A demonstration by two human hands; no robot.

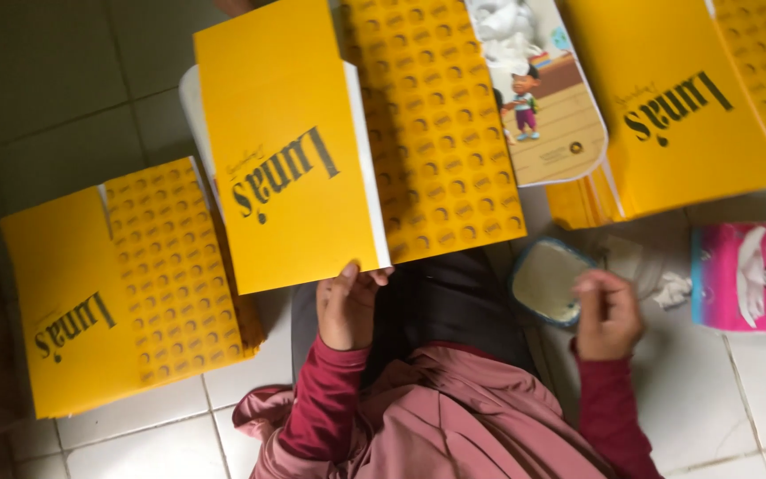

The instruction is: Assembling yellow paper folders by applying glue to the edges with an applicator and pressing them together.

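My left hand [347,306] grips the near edge of an open yellow card folder [294,151], whose right flap carries a pattern of small rings [436,124]. My right hand [607,312] hovers with fingers curled over a small tub of pale paste [547,281] on the floor; it holds nothing I can make out. Dark red sleeves cover both arms.
A stack of the same yellow folders [126,284] lies at the left and another stack [676,106] at the upper right. Printed cartoon sheets [543,98] lie between them. A pink tissue box [739,277] and a crumpled tissue [672,289] sit on the white tiled floor [711,399].
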